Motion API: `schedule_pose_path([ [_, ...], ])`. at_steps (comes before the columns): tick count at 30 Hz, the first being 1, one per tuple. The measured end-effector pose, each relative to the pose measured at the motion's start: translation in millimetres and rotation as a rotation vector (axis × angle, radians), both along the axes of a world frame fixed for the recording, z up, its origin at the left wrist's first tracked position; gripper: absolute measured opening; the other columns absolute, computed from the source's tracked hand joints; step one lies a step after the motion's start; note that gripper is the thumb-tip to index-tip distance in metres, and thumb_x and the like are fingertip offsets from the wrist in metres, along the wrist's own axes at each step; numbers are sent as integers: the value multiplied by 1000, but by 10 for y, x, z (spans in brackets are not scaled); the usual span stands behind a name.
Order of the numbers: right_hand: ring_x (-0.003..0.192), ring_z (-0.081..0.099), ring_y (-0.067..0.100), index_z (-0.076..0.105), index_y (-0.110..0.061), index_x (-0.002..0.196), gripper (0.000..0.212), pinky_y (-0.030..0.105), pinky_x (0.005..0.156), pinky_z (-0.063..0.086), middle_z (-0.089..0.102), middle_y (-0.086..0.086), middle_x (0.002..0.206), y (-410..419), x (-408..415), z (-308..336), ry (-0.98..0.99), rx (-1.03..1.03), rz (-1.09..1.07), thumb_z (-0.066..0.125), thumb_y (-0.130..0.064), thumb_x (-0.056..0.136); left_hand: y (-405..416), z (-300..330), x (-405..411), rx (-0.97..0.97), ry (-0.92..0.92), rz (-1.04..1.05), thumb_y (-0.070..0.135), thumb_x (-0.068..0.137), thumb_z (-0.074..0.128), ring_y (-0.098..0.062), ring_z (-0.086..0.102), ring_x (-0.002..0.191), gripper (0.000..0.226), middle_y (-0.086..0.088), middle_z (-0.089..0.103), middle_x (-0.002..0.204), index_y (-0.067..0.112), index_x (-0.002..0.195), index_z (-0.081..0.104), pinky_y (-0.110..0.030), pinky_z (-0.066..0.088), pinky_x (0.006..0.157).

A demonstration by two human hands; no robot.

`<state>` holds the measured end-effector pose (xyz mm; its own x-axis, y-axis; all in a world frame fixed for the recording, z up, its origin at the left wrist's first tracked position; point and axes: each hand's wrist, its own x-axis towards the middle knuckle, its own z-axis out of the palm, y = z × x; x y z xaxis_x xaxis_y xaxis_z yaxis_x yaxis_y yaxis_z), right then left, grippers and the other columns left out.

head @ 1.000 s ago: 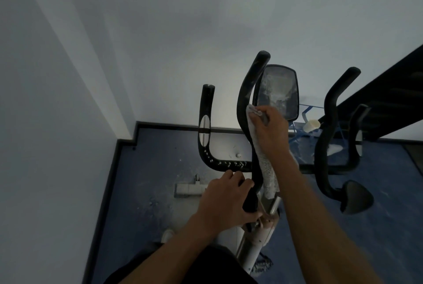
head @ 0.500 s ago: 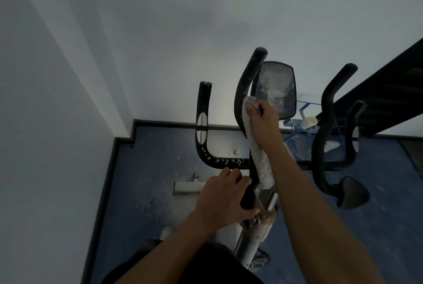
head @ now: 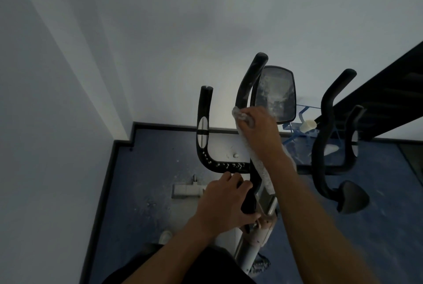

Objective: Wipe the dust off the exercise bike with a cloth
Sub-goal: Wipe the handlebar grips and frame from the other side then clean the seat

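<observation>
The left hand was closed, fingers curled and thumb low on the right side, its bare forearm running down toward the lower left. The right hand sat higher and farther forward, knuckles up, fingers bunched tight in a grip, the wrist bent slightly. Its forearm stretched long and straight back toward the lower right. Both arms were bare.

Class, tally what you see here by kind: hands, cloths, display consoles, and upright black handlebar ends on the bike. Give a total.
Hands: 2, the left hand and the right hand
Cloths: 1
Display consoles: 1
Upright handlebar ends: 4
Total: 8
</observation>
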<state>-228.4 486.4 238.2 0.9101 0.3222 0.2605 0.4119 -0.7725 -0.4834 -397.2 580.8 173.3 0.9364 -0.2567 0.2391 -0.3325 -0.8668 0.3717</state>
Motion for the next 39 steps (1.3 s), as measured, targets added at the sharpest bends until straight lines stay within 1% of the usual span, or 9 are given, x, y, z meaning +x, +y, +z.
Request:
schedule_pose_path([
  [7, 76, 55, 8, 74, -5, 100, 16, 19, 68, 46, 66, 6, 94, 252, 75, 105, -187, 24, -10, 71, -19, 94, 1, 4, 2, -10, 28, -21, 79, 75, 55, -17, 58, 93, 67, 3, 63, 104, 25, 115, 60, -31, 52, 62],
  [10, 73, 59, 14, 75, -10, 99, 17, 35, 68, 55, 66, 6, 92, 243, 52, 11, -188, -65, -3, 71, -25, 94, 5, 14, 1, -13, 21, -21, 80, 73, 55, -16, 58, 92, 67, 4, 63, 103, 26, 113, 60, -30, 51, 61],
  [14, 80, 56, 20, 78, -23, 95, 14, 41, 80, 42, 66, -5, 83, 52, 66, 86, -133, -188, 58, 75, -34, 88, 10, 19, 5, -18, 9, -22, 79, 73, 56, -16, 58, 90, 66, 4, 63, 100, 26, 111, 61, -31, 52, 58],
  [20, 75, 57, 0, 77, -20, 105, 16, 9, 69, 39, 63, -11, 85, -167, 207, 780, -93, 101, -23, 75, -29, 91, 18, 22, 2, -75, 35, -29, 77, 73, 58, -13, 56, 92, 63, 7, 61, 101, 28, 112, 59, -29, 53, 61],
  [25, 83, 56, 0, 72, -25, 107, 21, 20, 73, 48, 61, -17, 92, -308, 278, 1088, -199, 362, -73, 76, -17, 88, 23, 44, -3, -67, 30, -27, 78, 72, 59, -11, 55, 90, 62, 9, 60, 100, 30, 110, 60, -25, 47, 61],
  [28, 93, 63, 10, 69, -27, 109, 23, 21, 81, 53, 67, -7, 101, -278, 247, 964, -50, 434, -81, 77, -20, 89, 25, 38, -6, -68, 34, -34, 78, 72, 59, -11, 55, 91, 62, 8, 60, 101, 30, 111, 58, -26, 48, 63],
  [31, 88, 61, -5, 68, -27, 110, 20, 10, 77, 49, 67, -9, 100, -118, 178, 610, 52, 385, -161, 75, -24, 91, 22, 43, -5, -56, 25, -27, 78, 71, 60, -11, 56, 89, 62, 9, 61, 100, 30, 110, 59, -25, 48, 61],
  [34, 88, 59, -3, 69, -20, 113, 20, 19, 81, 49, 63, -11, 99, -42, 94, 227, 177, 244, -112, 73, -23, 93, 14, 40, -5, -48, 30, -20, 79, 70, 60, -12, 57, 89, 64, 8, 62, 100, 29, 111, 60, -27, 49, 61],
  [39, 84, 61, 9, 69, -17, 108, 13, 7, 75, 42, 61, -7, 90, 6, 132, 216, 90, 270, -263, 66, -23, 98, 10, 33, -3, -39, 27, -19, 78, 72, 57, -14, 58, 93, 66, 6, 63, 104, 28, 115, 60, -31, 53, 64],
])
